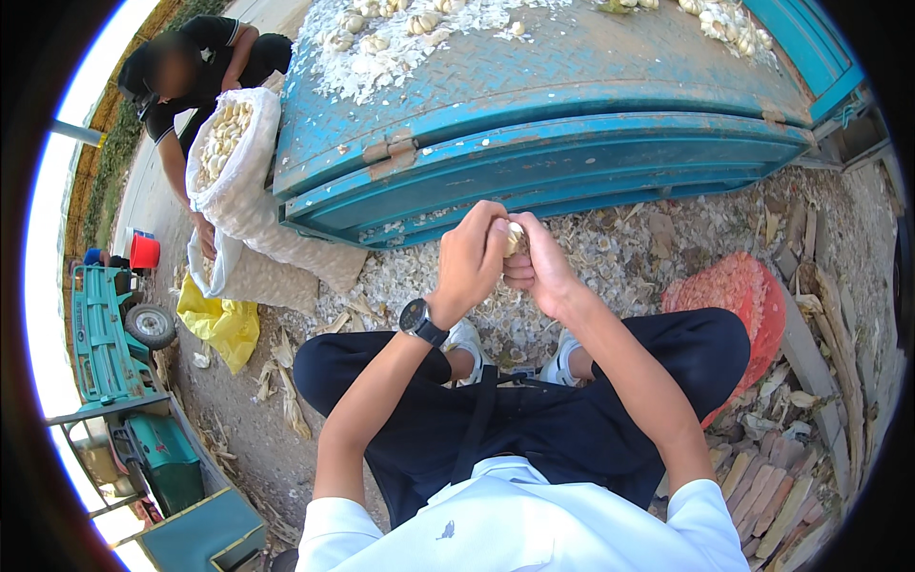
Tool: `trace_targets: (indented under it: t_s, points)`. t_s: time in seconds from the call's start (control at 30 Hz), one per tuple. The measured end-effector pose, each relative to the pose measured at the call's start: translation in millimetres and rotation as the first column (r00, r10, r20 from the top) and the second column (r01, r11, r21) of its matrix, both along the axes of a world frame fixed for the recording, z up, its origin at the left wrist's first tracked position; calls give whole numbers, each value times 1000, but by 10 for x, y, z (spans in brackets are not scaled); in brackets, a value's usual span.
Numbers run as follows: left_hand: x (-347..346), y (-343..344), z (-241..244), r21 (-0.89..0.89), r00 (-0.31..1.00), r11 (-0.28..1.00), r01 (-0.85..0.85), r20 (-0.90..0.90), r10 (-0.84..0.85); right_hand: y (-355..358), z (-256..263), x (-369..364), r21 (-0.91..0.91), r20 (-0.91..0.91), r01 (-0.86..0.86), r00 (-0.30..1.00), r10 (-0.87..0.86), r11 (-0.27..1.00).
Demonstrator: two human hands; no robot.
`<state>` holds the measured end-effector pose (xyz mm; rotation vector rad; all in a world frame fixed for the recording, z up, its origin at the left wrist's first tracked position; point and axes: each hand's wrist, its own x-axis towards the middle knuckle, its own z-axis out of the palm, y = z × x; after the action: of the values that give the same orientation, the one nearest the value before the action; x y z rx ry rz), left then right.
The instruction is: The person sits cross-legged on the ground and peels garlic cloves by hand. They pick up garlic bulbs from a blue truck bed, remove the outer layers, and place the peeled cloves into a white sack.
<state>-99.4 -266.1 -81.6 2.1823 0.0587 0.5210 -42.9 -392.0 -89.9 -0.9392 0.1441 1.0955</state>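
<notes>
A garlic bulb (514, 240) is gripped between my two hands, over the ground in front of my feet. My left hand (472, 250), with a black watch on its wrist, presses on the bulb from the left. The fingers of my right hand (541, 266) curl around its other side and cover much of it. Just beyond my hands is the lowered side panel of a blue metal truck bed (557, 161). Whole garlic bulbs (422, 23) lie on the bed among white papery skins (357, 71).
At the left, a white woven sack (236, 186) full of garlic cloves stands by the bed; a crouching person (207, 71) reaches into a lower sack (268, 279). A red mesh bag (725, 293) sits by my right knee, near planks (815, 357) and stacked bricks (765, 486). Skins litter the ground.
</notes>
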Motion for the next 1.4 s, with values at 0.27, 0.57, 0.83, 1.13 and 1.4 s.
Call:
trace_targets:
  t_s: [0.27, 0.57, 0.83, 1.13, 1.4]
  points:
    - [10, 105, 75, 322, 982, 927, 190, -82, -172, 26, -28, -34, -198, 230, 74, 973, -27, 977]
    - [-44, -137, 31, -130, 980, 992, -8, -196, -18, 104, -214, -155, -292, 717, 365, 695, -51, 884]
    - [-42, 33, 43, -965, 919, 91, -247, -263, -292, 108, -294, -93, -206, 755, 326, 653, -62, 923]
    - [-219, 2544, 709, -979, 966, -129, -161, -183, 183, -83, -51, -152, -856, 495, 129, -66, 866, 500]
    - [-35, 3813, 1090, -641, 749, 423, -640, -401, 527, -5, -77, -407, -798, 540, 126, -286, 792, 590]
